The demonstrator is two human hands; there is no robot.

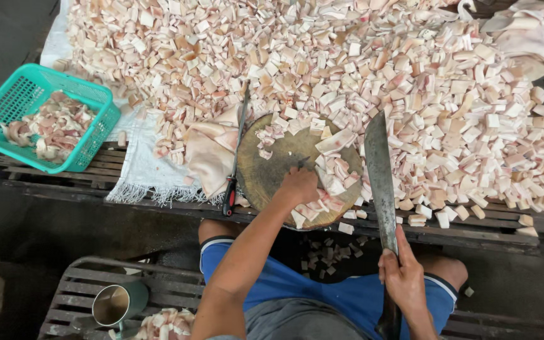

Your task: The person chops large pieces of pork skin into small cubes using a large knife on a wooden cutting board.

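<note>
Gripping a long steel cleaver (pixel 380 182), the right hand (pixel 403 274) clenches; the left hand (pixel 298 186) presses pale cubed pieces (pixel 332 179) on a round wooden block (pixel 278 170).

Teal basket (pixel 7 107), metal cup (pixel 116 303), sharpening steel (pixel 237 151)

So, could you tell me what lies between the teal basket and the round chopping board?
In the head view, between the teal basket and the chopping board lie a white fringed cloth, a large uncut pale slab and a red-handled sharpening steel.
</note>
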